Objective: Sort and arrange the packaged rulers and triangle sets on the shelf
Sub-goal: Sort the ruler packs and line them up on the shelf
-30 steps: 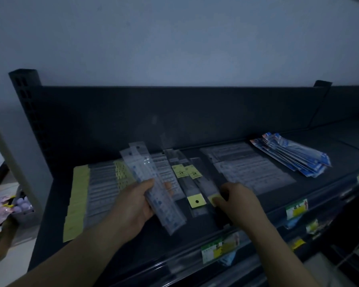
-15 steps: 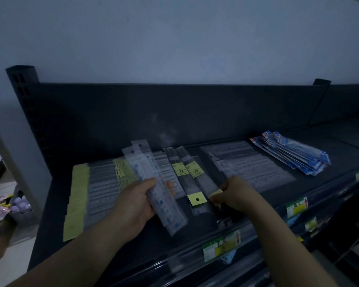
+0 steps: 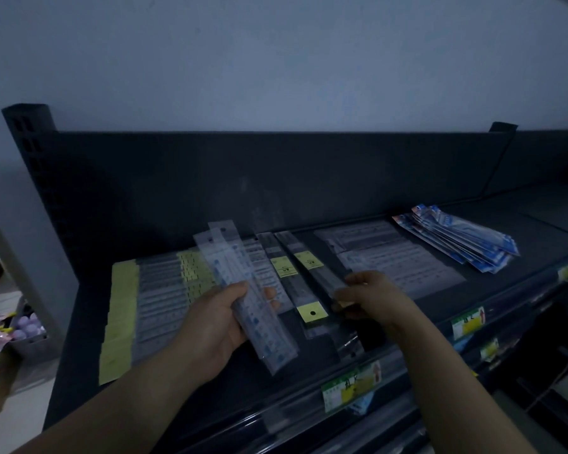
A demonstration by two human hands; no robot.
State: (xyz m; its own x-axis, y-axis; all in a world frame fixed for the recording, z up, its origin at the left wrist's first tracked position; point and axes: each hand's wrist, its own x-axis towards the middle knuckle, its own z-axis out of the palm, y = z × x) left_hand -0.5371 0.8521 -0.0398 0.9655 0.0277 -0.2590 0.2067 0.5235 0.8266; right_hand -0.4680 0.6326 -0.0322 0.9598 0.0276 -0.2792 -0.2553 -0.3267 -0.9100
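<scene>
My left hand (image 3: 215, 326) grips a small bundle of clear packaged rulers (image 3: 243, 290), tilted up and to the left above the dark shelf (image 3: 210, 385). My right hand (image 3: 371, 298) pinches the near end of a dark ruler pack with a yellow label (image 3: 309, 262) that lies on the shelf. Beside it lies another dark pack with a yellow tag (image 3: 311, 312). A fanned row of rulers with yellow headers (image 3: 122, 309) covers the shelf's left side. Flat clear packs (image 3: 391, 257) lie right of centre, and a stack of blue packs (image 3: 463, 240) sits at the far right.
The shelf's tall dark back panel (image 3: 276, 178) rises behind the goods. Price tags (image 3: 351, 388) hang on the front rail, with lower shelves below. A bin of purple items (image 3: 23, 326) stands at the left, past the shelf post.
My right hand has lifted from the shelf's front edge and drawn back to the end of the dark ruler pack, pinching it. My left hand keeps its bundle almost still.
</scene>
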